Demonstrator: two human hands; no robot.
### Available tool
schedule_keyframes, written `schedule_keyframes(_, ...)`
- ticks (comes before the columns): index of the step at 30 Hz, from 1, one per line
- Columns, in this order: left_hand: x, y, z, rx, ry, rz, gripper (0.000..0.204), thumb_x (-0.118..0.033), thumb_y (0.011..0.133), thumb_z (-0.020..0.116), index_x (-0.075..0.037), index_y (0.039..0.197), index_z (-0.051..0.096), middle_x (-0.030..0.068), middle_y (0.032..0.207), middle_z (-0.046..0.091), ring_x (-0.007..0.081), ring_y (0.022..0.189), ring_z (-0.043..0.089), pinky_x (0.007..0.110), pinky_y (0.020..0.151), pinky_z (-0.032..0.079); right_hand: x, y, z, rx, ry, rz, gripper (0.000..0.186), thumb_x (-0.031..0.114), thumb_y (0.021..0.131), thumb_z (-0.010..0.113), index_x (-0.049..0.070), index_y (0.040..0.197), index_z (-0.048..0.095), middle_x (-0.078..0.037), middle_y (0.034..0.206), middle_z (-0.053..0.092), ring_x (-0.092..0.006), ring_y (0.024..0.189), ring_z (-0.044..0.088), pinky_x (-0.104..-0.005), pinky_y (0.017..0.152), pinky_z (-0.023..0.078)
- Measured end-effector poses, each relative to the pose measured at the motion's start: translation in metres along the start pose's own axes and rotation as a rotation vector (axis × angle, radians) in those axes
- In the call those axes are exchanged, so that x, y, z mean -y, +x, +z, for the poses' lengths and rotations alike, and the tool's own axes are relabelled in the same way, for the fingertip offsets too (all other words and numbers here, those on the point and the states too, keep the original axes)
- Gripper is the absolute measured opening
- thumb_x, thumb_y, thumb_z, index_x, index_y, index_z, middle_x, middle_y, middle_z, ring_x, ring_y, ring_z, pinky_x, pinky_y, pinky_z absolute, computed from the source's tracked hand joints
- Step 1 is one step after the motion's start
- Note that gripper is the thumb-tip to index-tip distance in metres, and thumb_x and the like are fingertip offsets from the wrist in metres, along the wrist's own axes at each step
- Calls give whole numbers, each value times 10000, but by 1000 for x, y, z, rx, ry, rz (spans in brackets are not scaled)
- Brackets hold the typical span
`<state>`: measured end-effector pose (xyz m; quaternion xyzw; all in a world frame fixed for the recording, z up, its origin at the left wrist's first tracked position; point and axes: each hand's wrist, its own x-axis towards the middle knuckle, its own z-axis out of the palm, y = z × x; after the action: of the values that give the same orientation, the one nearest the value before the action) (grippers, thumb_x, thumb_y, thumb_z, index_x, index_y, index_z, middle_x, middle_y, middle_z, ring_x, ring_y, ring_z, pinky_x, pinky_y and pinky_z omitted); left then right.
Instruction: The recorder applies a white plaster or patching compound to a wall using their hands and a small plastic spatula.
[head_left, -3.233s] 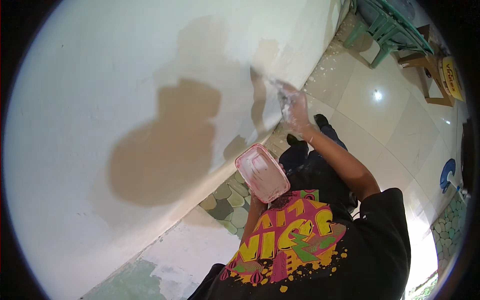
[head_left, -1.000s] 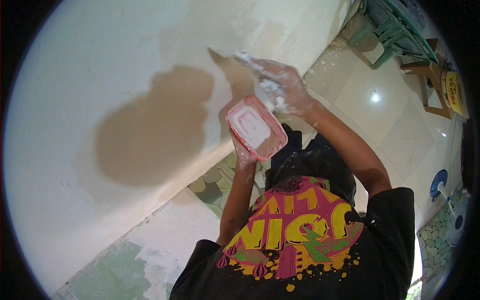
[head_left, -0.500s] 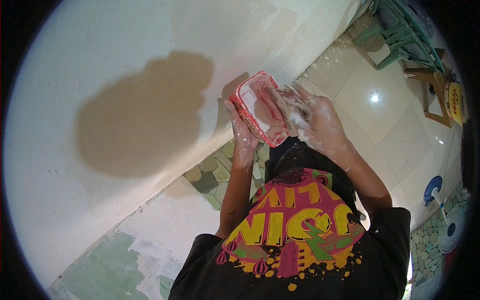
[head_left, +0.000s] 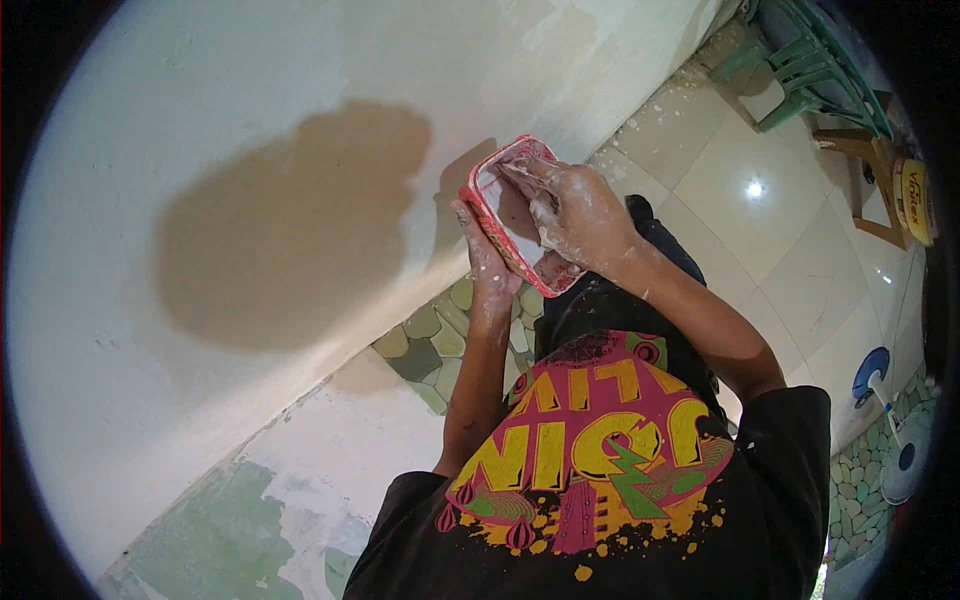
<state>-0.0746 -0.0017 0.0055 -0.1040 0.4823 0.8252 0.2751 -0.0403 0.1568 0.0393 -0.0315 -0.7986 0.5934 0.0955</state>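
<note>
A red rectangular plastic tub [head_left: 496,238] with white paste [head_left: 508,212] in it is tilted in front of the wall. My left hand [head_left: 489,262] supports it from below and along its near left side, thumb and fingers wrapped round it. My right hand [head_left: 590,218], smeared with white, reaches over the tub's right rim. Its fingers are bent together inside the tub, toward the far end. Whatever they grip is coated in paste and partly hidden, so its kind does not show.
A pale wall [head_left: 290,60] stands close on the left, with my shadow on it. Green plastic chairs [head_left: 800,70], a brown wooden stool [head_left: 860,190] and a yellow bucket [head_left: 912,200] are at the far right. A blue-and-white fan [head_left: 872,375] stands lower right.
My right hand has moved left and deeper into the tub, its fingers now over the far end. Before, it was at the right rim. The left hand and tub have barely shifted.
</note>
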Motion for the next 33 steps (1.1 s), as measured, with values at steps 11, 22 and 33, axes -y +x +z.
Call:
schedule_keyframes(11, -3, 4, 3, -37, 123, -20, 844, -730, 901, 374, -72, 1429, 406, 116, 1418, 477, 264, 1295, 470, 433, 1110, 361, -10, -1, -15, 65, 102, -24, 337, -30, 768, 553, -26, 1097, 627, -275, 855, 630, -440, 797, 626, -446, 744, 508)
schedule_keyframes(22, 11, 16, -21, 29, -68, 105, 777, -709, 909, 398, -87, 1364, 489, 95, 1328, 547, 255, 1216, 515, 421, 1079, 386, 12, -24, -38, 56, 519, 289, 374, 63, 826, 624, -10, 1193, 622, -244, 931, 684, -308, 663, 601, -336, 713, 506)
schedule_keyframes(33, 8, 9, -32, 12, -172, -31, 737, -738, 873, 444, -129, 1272, 558, 70, 1234, 594, 247, 1141, 552, 439, 1004, 444, 42, -28, -23, 73, 73, 34, 338, 8, 829, 580, -45, 1163, 594, -287, 1004, 644, -412, 919, 652, -376, 771, 521)
